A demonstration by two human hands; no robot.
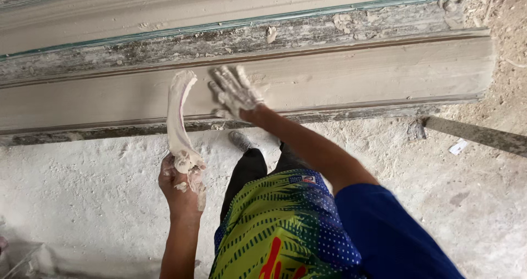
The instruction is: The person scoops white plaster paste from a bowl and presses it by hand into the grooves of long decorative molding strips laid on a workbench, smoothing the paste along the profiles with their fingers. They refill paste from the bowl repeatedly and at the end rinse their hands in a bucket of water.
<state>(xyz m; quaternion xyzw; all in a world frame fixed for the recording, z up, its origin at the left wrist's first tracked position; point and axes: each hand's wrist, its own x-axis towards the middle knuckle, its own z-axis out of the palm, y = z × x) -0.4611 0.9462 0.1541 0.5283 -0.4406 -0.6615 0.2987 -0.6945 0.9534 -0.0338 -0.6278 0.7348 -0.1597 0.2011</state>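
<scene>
Two bare hands in view, both smeared with pale plaster. Nearest the camera, lower centre of the frame: a blue sleeve [384, 224] and a patterned green-and-blue garment [280, 229] over dark trousers, with one shoe [240, 140] on the dusty floor [82, 191].

Left hand [181, 183], lower left of centre: clenched around the lower end of a curved, plaster-coated tool [177, 117]. The tool rises upward from the fist; its upper tip reaches the face of the moulding. Lumps of wet plaster cling around the grip and the thumb.

Right hand [236, 92], centre of the frame: fingers spread and flat, palm pressed against the long plaster moulding [357, 76], grasping nothing. The tool's tip is just beside this hand, on its left.

The moulding runs across the frame from left edge to upper right, lying on the ground, grey-beige with a smooth concave face. Behind it, a rougher flaking strip with a thin green edge [230, 23], then a second smooth profile toward the top.

Right side of the frame: a flat grey bar [477, 135] lies on the floor, near the moulding's end; a small white scrap [458, 146] sits just beside it.
</scene>
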